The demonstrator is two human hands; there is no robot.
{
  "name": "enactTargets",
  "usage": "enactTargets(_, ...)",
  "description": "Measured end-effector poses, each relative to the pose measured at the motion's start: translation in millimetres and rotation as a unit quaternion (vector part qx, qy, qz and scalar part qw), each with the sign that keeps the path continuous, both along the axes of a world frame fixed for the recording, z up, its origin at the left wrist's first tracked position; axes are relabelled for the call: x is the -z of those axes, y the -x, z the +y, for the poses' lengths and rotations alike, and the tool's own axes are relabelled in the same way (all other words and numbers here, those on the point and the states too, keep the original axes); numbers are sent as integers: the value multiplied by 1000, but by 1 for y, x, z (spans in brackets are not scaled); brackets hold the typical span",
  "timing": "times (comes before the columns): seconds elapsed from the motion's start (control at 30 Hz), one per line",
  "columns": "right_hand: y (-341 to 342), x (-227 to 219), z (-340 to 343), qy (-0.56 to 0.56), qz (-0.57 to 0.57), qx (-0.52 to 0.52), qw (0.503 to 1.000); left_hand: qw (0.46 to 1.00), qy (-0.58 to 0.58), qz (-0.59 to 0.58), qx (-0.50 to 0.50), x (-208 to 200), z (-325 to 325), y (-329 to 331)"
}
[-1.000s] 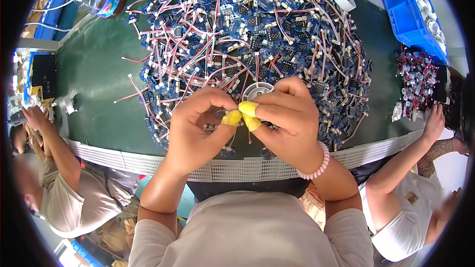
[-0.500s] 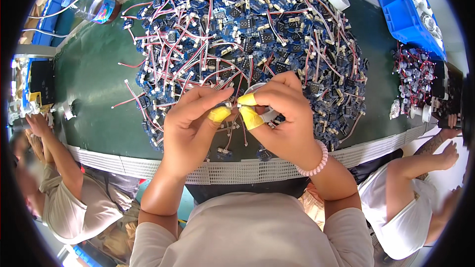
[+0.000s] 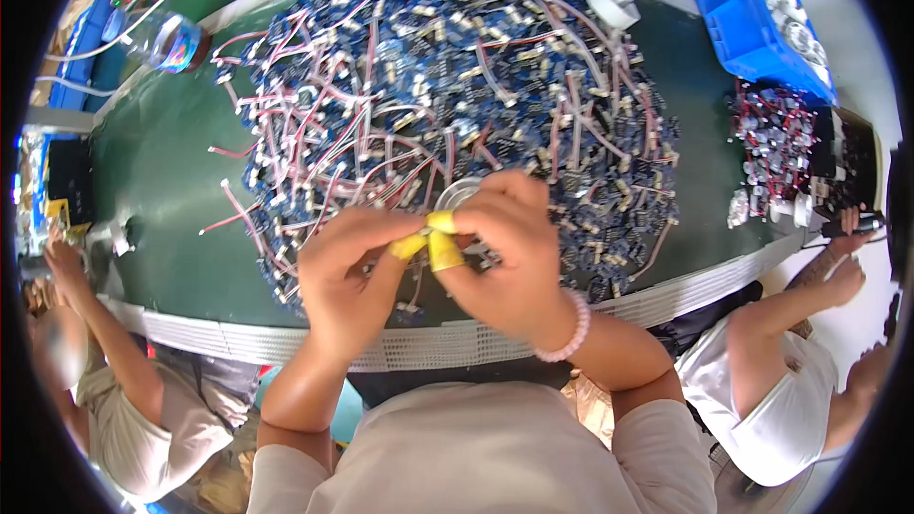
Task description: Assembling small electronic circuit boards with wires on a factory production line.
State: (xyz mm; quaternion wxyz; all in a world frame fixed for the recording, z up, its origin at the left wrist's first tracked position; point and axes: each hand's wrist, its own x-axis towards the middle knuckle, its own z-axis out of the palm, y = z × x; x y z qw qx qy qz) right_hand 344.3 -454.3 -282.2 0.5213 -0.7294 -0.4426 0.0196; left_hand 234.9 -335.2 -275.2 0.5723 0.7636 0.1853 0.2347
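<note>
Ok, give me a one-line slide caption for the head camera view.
Left hand and right hand, fingertips in yellow finger cots, work a small part together over a heap of blue circuit boards with red-white wires on a green table.

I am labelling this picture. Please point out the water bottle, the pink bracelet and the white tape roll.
Bottle (image 3: 174,42), head view, on its clear body.
Bracelet (image 3: 569,331), head view, on its beads at the right wrist.
Tape roll (image 3: 611,4), head view, on its top face.

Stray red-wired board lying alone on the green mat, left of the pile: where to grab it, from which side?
Take the stray wire by its free left end, coming in from the left over the bare green mat. That end lies alone and flat on the mat, while its right end runs into the tangled pile of boards. Pinch it from above with two fingers. The board itself is too small to judge.
</note>
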Motion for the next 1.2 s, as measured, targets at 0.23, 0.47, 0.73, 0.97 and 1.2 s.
enactTargets(0.23, 23, -8, 1, -56, 27, -9, 998, 997, -41, -39, -55, -3, -6, 5)
enactTargets(0.47, -38, -12, 8, -53, 113, -218, 968, 999, 21, 11, -23, -22, 10, 24)
enactTargets(0.73, -255, 6, 0, 179, -155, 190, 953, 940, -107, -1, -325, -27, 139, 99)
enactTargets(0.97, -177, -26, -9, -79, 90, 122, 985, 817, -484, 145, -278, -23, 120, 96)
enactTargets(1.2, -36, -3, -20, 8, 53, -185, 981, 904, -340, 243, -94, -10, 77, 54)
